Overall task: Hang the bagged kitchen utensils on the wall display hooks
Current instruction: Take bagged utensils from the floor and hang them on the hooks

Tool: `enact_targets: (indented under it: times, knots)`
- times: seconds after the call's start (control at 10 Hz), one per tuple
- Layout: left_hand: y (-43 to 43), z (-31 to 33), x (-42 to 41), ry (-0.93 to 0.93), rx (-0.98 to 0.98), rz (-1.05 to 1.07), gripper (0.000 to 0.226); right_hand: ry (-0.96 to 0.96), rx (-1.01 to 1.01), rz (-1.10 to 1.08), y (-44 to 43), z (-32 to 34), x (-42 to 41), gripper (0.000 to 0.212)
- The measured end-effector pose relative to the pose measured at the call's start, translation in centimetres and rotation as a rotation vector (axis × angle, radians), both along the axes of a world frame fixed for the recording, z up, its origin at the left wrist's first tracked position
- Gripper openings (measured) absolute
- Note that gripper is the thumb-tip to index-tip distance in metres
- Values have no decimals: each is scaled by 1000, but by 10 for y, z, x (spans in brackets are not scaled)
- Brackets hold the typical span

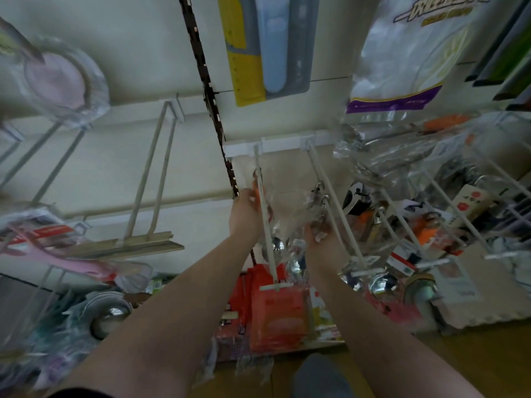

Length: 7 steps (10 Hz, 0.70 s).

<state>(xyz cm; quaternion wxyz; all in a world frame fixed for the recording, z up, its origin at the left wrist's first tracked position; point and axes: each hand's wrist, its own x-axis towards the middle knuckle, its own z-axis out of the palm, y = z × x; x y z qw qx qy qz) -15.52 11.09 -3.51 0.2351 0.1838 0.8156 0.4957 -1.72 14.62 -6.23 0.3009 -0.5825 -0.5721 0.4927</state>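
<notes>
A clear plastic bag holding a metal utensil with an orange handle hangs around a white wall hook in the middle of the view. My left hand grips the bag's upper left edge beside the hook's rod. My right hand holds the bag's right side from below, close to a second white hook. The utensil's shiny bowl shows below my hands. Whether the bag's hole sits on the rod is blurred.
An empty double-rod hook with a label strip juts out at left. Bagged strainers hang upper left. Several hooks with bagged utensils fill the right. Red packs and steel ladles lie below. A black slotted rail runs down the wall.
</notes>
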Motion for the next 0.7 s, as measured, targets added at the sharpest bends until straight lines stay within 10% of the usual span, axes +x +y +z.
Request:
enact_targets:
  times: [0.7]
  knots:
    - [-62,17,40,173,-97,-217,24,-322,-9,256,-37,14,57,33]
